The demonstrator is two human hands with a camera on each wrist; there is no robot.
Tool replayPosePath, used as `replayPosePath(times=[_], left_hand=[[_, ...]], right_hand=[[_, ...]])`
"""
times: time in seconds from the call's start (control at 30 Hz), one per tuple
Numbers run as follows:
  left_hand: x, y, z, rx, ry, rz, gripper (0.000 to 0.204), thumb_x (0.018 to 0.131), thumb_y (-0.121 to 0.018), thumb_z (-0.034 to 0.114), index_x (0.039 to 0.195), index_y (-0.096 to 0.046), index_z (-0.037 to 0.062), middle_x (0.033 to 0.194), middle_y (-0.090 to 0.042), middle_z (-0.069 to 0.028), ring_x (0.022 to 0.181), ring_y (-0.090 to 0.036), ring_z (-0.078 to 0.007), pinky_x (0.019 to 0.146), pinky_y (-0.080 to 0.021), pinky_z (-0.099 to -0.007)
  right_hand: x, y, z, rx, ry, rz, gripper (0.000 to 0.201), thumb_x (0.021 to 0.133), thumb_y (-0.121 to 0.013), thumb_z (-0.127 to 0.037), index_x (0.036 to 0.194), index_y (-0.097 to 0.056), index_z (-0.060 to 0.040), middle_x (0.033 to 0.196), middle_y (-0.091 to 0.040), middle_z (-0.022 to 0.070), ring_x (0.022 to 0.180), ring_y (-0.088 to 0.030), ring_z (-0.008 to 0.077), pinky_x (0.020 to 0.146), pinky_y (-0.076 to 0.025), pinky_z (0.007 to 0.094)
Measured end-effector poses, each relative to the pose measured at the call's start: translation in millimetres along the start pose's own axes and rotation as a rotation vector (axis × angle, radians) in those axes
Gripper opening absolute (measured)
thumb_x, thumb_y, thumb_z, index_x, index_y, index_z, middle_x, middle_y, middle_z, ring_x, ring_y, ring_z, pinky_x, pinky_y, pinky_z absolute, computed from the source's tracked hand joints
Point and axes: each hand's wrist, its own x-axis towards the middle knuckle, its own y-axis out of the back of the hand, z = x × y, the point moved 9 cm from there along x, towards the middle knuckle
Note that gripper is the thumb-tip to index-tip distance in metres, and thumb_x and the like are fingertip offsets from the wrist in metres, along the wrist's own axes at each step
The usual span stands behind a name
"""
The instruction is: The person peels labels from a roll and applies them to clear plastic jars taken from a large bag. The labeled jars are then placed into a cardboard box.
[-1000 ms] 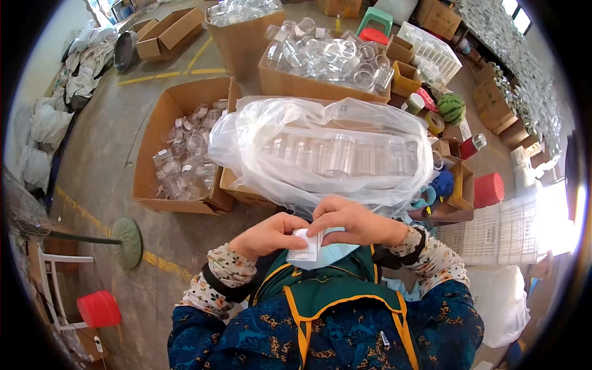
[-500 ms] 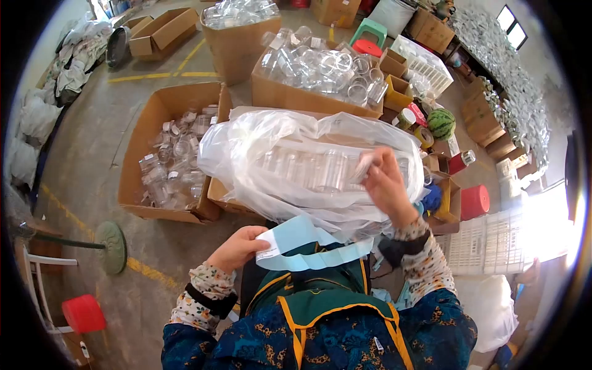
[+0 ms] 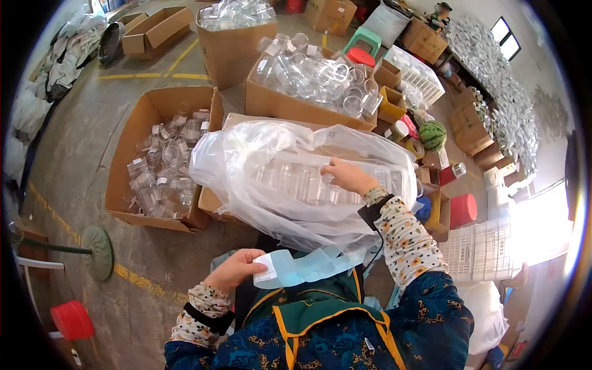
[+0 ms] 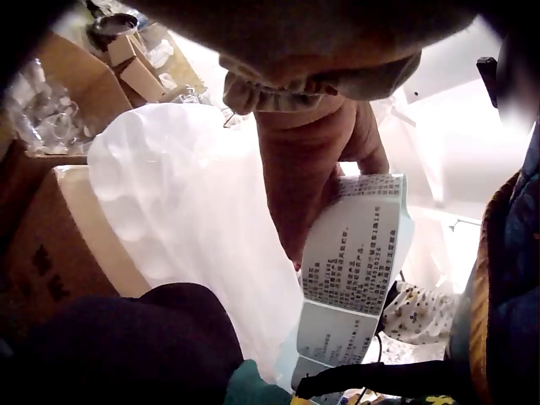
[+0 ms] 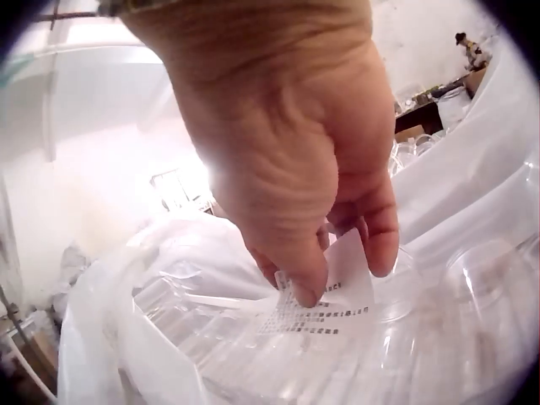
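My left hand (image 3: 235,269) pinches one end of a strip of printed labels (image 3: 265,269) on pale blue backing, which trails to the right over the lap. In the left wrist view the strip (image 4: 350,253) hangs from that hand (image 4: 316,152), its text facing the camera. Over the box lined with white plastic, my right hand (image 3: 351,177) is above a row of clear containers (image 3: 296,182). The right wrist view shows that hand (image 5: 287,169) pinching a single printed label (image 5: 321,308) between thumb and fingers, close above the containers (image 5: 337,371).
An open carton (image 3: 114,185) of clear jars stands left of the lined box, and another (image 3: 308,102) stands behind it. A green stool (image 3: 365,38), a watermelon (image 3: 433,135), tape rolls and small boxes are at the right. A red bucket (image 3: 73,320) is at lower left.
My right hand has left the label strip, moved up over the lined box, then left and lower above the containers. The strip has unfolded to the right from my left hand.
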Motion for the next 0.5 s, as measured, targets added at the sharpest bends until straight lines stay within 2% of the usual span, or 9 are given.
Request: replayPosePath(times=[0.07,0.13,0.27,0.33,0.37,0.4,0.47,0.5], left_hand=[[-1,0,-1,0.000,0.004,0.007,0.020,0.082,-0.065,0.012,0.098,-0.062,-0.0002,0.087,-0.065,-0.0023,0.077,-0.060,-0.0082,0.071,-0.047,-0.0219],[-1,0,-2,0.012,0.006,0.033,0.019,0.083,-0.065,0.012,0.097,-0.062,0.0002,0.086,-0.064,-0.0013,0.077,-0.058,-0.0069,0.071,-0.046,-0.0217],[8,-18,12,0.159,-0.003,0.038,0.018,0.084,-0.063,0.014,0.095,-0.062,0.0000,0.083,-0.062,0.0002,0.075,-0.056,-0.0070,0.070,-0.044,-0.0220],[18,-37,25,0.488,-0.051,-0.001,0.018,0.085,-0.062,0.016,0.093,-0.061,-0.0008,0.081,-0.061,0.0005,0.072,-0.053,-0.0078,0.067,-0.043,-0.0228],[23,-44,32,0.647,-0.083,-0.013,0.021,0.085,-0.061,0.018,0.092,-0.061,-0.0018,0.077,-0.061,-0.0028,0.070,-0.053,-0.0101,0.065,-0.043,-0.0252],[26,-52,37,0.657,-0.084,-0.012,0.021,0.085,-0.061,0.018,0.092,-0.061,-0.0018,0.077,-0.061,-0.0028,0.070,-0.053,-0.0101,0.065,-0.043,-0.0252],[28,-79,61,0.978,-0.223,0.013,0.023,0.084,-0.062,0.019,0.090,-0.060,-0.0021,0.075,-0.061,-0.0091,0.068,-0.055,-0.0139,0.063,-0.044,-0.0285],[29,-89,69,1.063,-0.271,0.018,0.025,0.081,-0.064,0.021,0.090,-0.060,-0.0020,0.075,-0.060,-0.0140,0.068,-0.056,-0.0184,0.062,-0.045,-0.0312]], right_hand=[[-5,1,-2,-0.010,-0.040,0.027,0.035,0.076,-0.064,-0.005,0.108,-0.057,-0.0147,0.101,-0.053,0.0114,0.095,-0.055,0.0322,0.081,-0.046,0.0392],[-19,31,-25,-0.187,0.043,0.298,0.037,0.077,-0.064,-0.008,0.113,-0.057,-0.0109,0.102,-0.054,0.0106,0.097,-0.055,0.0312,0.081,-0.047,0.0383],[-31,0,-26,-0.101,0.139,0.325,0.039,0.078,-0.064,-0.013,0.116,-0.057,-0.0062,0.109,-0.055,0.0102,0.102,-0.054,0.0309,0.086,-0.046,0.0390],[-43,-16,-39,-0.098,0.247,0.387,0.038,0.080,-0.063,-0.017,0.115,-0.058,-0.0047,0.116,-0.056,0.0110,0.105,-0.053,0.0309,0.091,-0.043,0.0394],[-43,-22,-35,-0.055,0.224,0.375,0.034,0.082,-0.061,-0.019,0.113,-0.059,-0.0053,0.118,-0.057,0.0138,0.106,-0.053,0.0325,0.095,-0.040,0.0390],[-47,-18,-45,-0.055,0.224,0.385,0.034,0.082,-0.061,-0.019,0.113,-0.059,-0.0053,0.118,-0.057,0.0138,0.106,-0.053,0.0325,0.095,-0.040,0.0390],[-56,-6,-74,0.465,0.167,0.207,0.035,0.086,-0.059,-0.022,0.118,-0.056,-0.0062,0.110,-0.062,0.0134,0.101,-0.056,0.0296,0.091,-0.042,0.0368],[-68,3,-101,0.776,0.170,0.105,0.035,0.087,-0.059,-0.020,0.120,-0.053,-0.0069,0.102,-0.062,0.0114,0.095,-0.057,0.0254,0.087,-0.043,0.0343]])
